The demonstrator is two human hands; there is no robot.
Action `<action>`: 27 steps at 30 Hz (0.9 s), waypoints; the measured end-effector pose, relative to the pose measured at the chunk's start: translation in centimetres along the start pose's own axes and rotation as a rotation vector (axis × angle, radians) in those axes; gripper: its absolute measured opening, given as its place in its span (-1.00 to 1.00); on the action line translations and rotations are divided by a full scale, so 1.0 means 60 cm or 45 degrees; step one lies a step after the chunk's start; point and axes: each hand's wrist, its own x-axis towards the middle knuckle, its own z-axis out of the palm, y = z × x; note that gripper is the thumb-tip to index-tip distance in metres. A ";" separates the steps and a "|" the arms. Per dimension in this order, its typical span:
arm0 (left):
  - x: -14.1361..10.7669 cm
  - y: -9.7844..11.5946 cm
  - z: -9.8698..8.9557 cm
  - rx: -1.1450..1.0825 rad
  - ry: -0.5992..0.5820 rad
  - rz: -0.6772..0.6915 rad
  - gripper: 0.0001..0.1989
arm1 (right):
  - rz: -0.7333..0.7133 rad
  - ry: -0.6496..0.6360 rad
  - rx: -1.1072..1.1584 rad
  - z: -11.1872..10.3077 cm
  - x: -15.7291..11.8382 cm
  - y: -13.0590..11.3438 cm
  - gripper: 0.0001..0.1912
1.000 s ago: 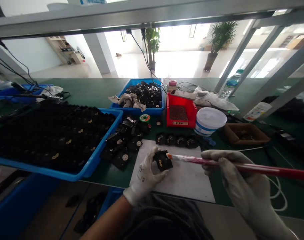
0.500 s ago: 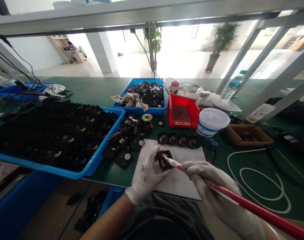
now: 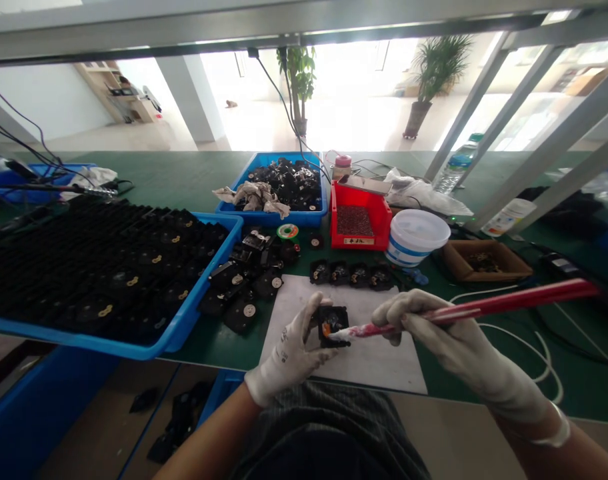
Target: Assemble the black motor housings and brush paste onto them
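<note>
My left hand [image 3: 295, 347], in a white glove, grips a square black part [image 3: 334, 321] by its left and lower edges above a white sheet [image 3: 384, 373]. Gloved too, my right hand [image 3: 444, 337] is closed round a long red brush [image 3: 479, 311]. The brush's whitish tip touches the lower side of the black part, beside an orange spot, and its shaft points up to the right. Several black parts [image 3: 351, 274] stand in a row just behind the sheet.
A large blue tray [image 3: 194, 303] of black parts lies left, a smaller blue tray [image 3: 289, 217] behind. A red bin [image 3: 360, 241], white tub [image 3: 418, 233] and cardboard box [image 3: 487, 270] stand back right. A white cable [image 3: 547, 357] curls at right.
My right hand has moved up, and the brush now lies nearer level. The black part has turned in my left hand. The whole view has shifted slightly.
</note>
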 end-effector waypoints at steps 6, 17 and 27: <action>0.004 0.003 0.003 0.020 -0.028 0.009 -0.10 | 0.193 -0.063 -0.137 -0.006 0.045 -0.006 -0.57; 0.008 0.008 0.004 -0.040 -0.012 -0.077 -0.11 | 0.201 0.583 -0.296 0.024 0.021 -0.004 -0.48; 0.004 -0.005 0.003 -0.152 0.026 -0.164 -0.08 | -0.115 0.537 -0.207 0.054 -0.020 0.010 -0.80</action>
